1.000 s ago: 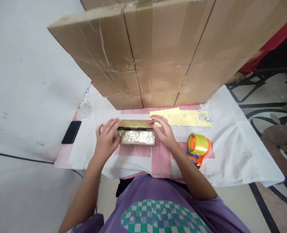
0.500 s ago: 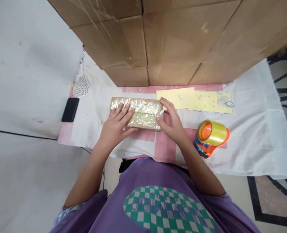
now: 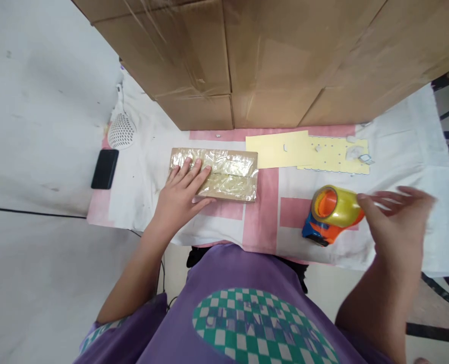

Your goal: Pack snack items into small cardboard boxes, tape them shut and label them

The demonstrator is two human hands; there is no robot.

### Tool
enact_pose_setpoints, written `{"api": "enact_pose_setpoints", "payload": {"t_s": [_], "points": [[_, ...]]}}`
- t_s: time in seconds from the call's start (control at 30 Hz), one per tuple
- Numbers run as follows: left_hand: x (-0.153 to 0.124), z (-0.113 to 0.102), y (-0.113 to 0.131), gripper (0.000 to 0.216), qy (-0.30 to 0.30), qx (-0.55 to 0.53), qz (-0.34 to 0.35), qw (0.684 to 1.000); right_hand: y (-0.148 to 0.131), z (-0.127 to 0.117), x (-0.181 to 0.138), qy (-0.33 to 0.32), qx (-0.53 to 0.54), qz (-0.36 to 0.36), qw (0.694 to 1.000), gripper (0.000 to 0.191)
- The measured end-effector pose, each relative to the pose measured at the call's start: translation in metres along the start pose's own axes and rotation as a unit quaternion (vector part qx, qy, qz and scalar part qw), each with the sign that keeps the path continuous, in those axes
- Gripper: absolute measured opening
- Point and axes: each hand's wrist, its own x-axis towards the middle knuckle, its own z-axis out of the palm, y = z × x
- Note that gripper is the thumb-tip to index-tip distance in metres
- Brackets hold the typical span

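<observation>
Left hand: one left hand (image 3: 177, 198) is lying palm down on the left part of the carton, fingers spreading apart, thumb stretching along the near edge; the forearm is slanting in from the near left.
Right hand: one right hand (image 3: 397, 220) is hovering well right of the carton, thumb standing apart from the blurred fingers; whether it is touching the tape is unclear.
Carton: one flat, brown cardboard carton with glossy clear wrapping (image 3: 232, 169) is resting on the white cloth with pink patches (image 3: 260, 217).
Tape: one yellow roll (image 3: 344, 207) is sitting on one orange-and-blue plastic dispenser (image 3: 317, 231), right of the carton.
Paper: two yellow sheets (image 3: 275, 154) are lying beyond the carton's right end.
Phone: one black rectangular phone (image 3: 105, 169) is lying left of the carton.
</observation>
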Motion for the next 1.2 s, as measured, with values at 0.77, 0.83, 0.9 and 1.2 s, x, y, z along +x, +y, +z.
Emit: {"api": "enact_pose_setpoints", "payload": {"t_s": [0.77,0.83,0.9,1.2], "points": [[0.000,-0.009,0.042,0.025,0.169,-0.094,0.134,0.972,-0.070,0.057,-0.076,-0.272,0.313,0.079,0.907,0.049],[0.000,-0.010,0.077,0.029,0.174,-0.160,0.140,0.962,-0.087,0.059,-0.088,-0.280,0.359,0.055,0.889,0.046],[0.002,-0.006,0.109,0.034,0.147,-0.234,0.092,0.957,-0.097,0.058,-0.098,-0.315,0.394,0.028,0.863,0.044],[0.012,0.017,0.146,0.005,0.096,-0.441,-0.041,0.892,-0.057,0.081,-0.098,-0.346,0.425,-0.168,0.820,0.041]]}}
